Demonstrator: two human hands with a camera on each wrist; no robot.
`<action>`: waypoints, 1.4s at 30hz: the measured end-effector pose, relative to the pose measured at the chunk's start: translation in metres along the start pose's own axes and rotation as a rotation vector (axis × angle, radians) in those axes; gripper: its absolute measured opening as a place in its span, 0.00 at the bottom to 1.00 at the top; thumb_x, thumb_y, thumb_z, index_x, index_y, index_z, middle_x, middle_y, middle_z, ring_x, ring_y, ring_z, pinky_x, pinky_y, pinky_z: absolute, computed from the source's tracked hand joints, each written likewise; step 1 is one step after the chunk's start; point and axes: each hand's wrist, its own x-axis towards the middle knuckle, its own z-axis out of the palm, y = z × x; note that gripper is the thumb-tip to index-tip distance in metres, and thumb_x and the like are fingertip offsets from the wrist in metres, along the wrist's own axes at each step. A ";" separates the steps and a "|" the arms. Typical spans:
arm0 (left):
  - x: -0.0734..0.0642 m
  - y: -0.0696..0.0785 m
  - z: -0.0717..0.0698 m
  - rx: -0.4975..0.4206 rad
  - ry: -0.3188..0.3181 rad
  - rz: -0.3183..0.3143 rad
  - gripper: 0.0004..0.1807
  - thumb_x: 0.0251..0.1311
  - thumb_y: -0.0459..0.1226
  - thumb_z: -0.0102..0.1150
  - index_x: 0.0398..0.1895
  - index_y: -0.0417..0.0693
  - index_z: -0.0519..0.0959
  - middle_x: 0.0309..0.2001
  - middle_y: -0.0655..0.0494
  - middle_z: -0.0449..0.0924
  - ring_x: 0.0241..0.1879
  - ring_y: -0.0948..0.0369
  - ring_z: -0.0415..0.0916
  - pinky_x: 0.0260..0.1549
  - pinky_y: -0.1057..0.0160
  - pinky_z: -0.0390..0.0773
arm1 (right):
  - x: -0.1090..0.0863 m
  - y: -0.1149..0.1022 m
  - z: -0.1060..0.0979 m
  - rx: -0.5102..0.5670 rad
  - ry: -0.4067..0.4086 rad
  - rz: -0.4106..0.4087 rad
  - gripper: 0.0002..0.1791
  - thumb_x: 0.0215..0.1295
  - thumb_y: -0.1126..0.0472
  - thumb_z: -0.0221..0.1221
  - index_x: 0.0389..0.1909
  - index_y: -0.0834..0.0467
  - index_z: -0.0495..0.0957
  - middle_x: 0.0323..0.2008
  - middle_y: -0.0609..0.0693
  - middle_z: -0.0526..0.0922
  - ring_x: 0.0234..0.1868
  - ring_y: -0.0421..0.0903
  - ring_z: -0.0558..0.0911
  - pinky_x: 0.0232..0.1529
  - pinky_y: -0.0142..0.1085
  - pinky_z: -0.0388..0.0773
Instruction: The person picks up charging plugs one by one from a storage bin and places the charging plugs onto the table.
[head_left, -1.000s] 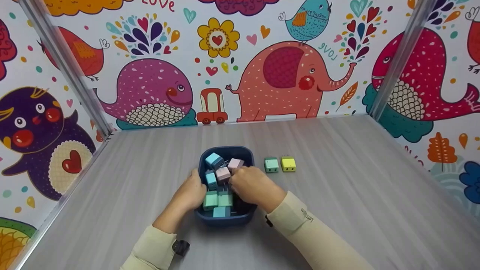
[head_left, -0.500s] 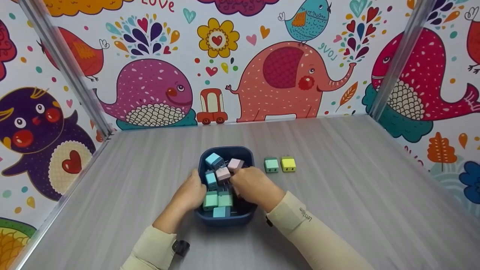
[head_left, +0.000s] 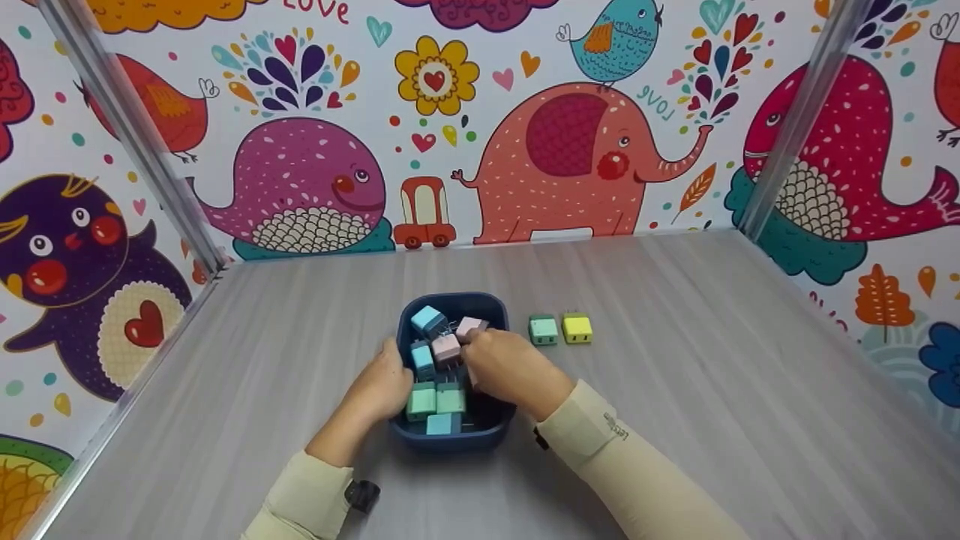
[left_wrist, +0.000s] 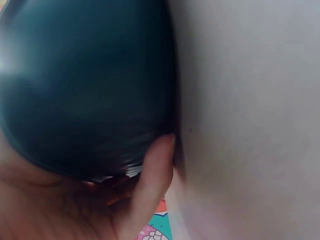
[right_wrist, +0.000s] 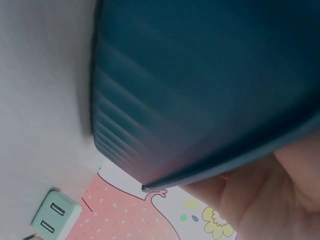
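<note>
A dark blue plastic bin (head_left: 451,445) stands on the table, holding several two-tone plug-in USB chargers. Among them are light blue chargers (head_left: 429,321), green chargers (head_left: 450,400) and a pink charger (head_left: 446,348). My left hand (head_left: 384,381) grips the bin's left side; in the left wrist view a finger (left_wrist: 156,172) lies along its outer wall (left_wrist: 85,90). Over the right rim, my right hand (head_left: 516,369) reaches into the bin beside the pink chargers. Its fingertips are hidden there, and the right wrist view shows mostly the outer wall (right_wrist: 200,85).
To the right of the bin, a green charger (head_left: 543,331) and a yellow charger (head_left: 577,328) sit side by side, sockets facing me. The wood-grain table (head_left: 712,360) is bounded by printed cartoon panels (head_left: 450,150) and metal corner posts (head_left: 787,112).
My right hand has shifted slightly among the chargers inside the bin. My left hand, the bin and the two chargers outside it have stayed in place.
</note>
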 end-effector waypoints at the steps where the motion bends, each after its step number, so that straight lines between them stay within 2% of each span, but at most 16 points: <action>1: 0.000 0.000 0.000 0.001 -0.001 0.001 0.32 0.79 0.32 0.40 0.80 0.23 0.49 0.76 0.24 0.61 0.73 0.38 0.66 0.68 0.36 0.69 | 0.000 0.001 -0.001 0.016 0.008 -0.007 0.10 0.71 0.59 0.68 0.47 0.59 0.90 0.41 0.53 0.88 0.36 0.45 0.85 0.45 0.37 0.87; 11: 0.000 0.000 0.000 -0.003 0.002 0.011 0.32 0.79 0.31 0.40 0.80 0.23 0.49 0.76 0.24 0.60 0.73 0.37 0.66 0.67 0.36 0.69 | -0.003 0.007 -0.017 0.073 0.074 -0.043 0.15 0.71 0.59 0.69 0.54 0.59 0.89 0.44 0.55 0.88 0.37 0.45 0.85 0.47 0.36 0.86; 17: 0.001 -0.001 0.002 -0.009 0.012 0.006 0.32 0.79 0.32 0.40 0.80 0.25 0.50 0.76 0.26 0.63 0.69 0.41 0.70 0.65 0.37 0.71 | -0.009 0.016 -0.029 0.161 0.167 -0.048 0.09 0.69 0.63 0.70 0.47 0.59 0.90 0.36 0.54 0.85 0.33 0.44 0.81 0.41 0.34 0.86; 21: 0.001 -0.001 0.002 -0.007 0.013 0.009 0.32 0.79 0.32 0.40 0.80 0.25 0.50 0.76 0.27 0.63 0.68 0.42 0.71 0.65 0.37 0.71 | -0.012 0.022 -0.035 0.205 0.169 -0.015 0.11 0.66 0.62 0.73 0.48 0.59 0.91 0.35 0.53 0.85 0.33 0.44 0.82 0.42 0.33 0.86; 28: 0.000 0.000 0.002 -0.006 0.013 0.008 0.32 0.79 0.32 0.40 0.80 0.25 0.50 0.76 0.26 0.62 0.72 0.39 0.68 0.68 0.36 0.69 | -0.018 0.032 -0.043 0.263 0.175 0.034 0.19 0.59 0.59 0.79 0.50 0.60 0.90 0.40 0.55 0.86 0.39 0.46 0.86 0.48 0.38 0.87; 35: 0.000 0.000 0.002 -0.005 0.007 -0.002 0.34 0.80 0.32 0.40 0.82 0.25 0.46 0.79 0.26 0.57 0.76 0.38 0.63 0.71 0.36 0.66 | -0.023 0.046 -0.047 0.324 0.177 0.090 0.20 0.58 0.60 0.80 0.51 0.60 0.91 0.41 0.55 0.86 0.41 0.48 0.87 0.50 0.41 0.87; 42: 0.000 0.000 0.001 -0.007 -0.001 -0.006 0.35 0.80 0.33 0.39 0.82 0.25 0.45 0.80 0.26 0.54 0.77 0.37 0.60 0.71 0.36 0.65 | -0.028 0.058 -0.049 0.363 0.168 0.153 0.24 0.55 0.59 0.81 0.54 0.60 0.90 0.45 0.56 0.86 0.44 0.51 0.87 0.54 0.44 0.86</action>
